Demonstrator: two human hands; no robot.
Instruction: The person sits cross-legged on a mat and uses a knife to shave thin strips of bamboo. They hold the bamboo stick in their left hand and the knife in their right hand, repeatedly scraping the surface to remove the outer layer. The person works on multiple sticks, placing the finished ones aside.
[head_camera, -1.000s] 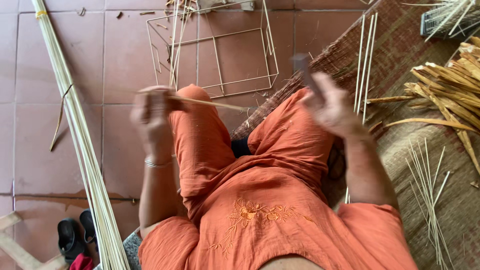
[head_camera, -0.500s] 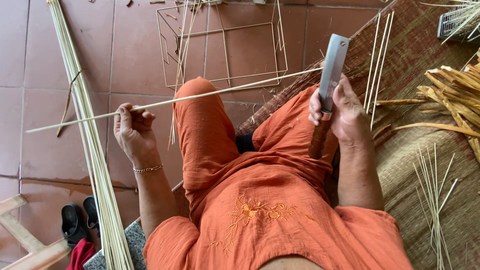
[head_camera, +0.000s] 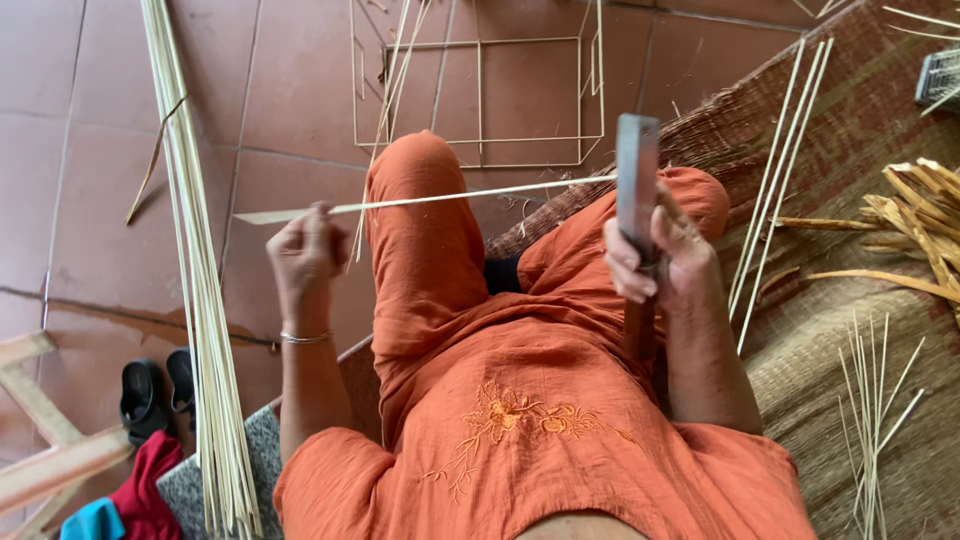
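Above a red tiled floor (head_camera: 100, 120) and a woven mat (head_camera: 860, 330), a thin bamboo strip (head_camera: 430, 201) is pinched in the closed left hand (head_camera: 305, 255) and stretched across the raised knee to a flat blade (head_camera: 637, 175) gripped upright in the right hand (head_camera: 670, 265).

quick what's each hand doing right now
Left hand: closed on the thin pale bamboo strip.
Right hand: closed on the flat grey metal blade.

A dull grey metal blade (head_camera: 637, 170), a pale smooth bamboo strip (head_camera: 450, 198), a rough woven mat (head_camera: 850, 330).
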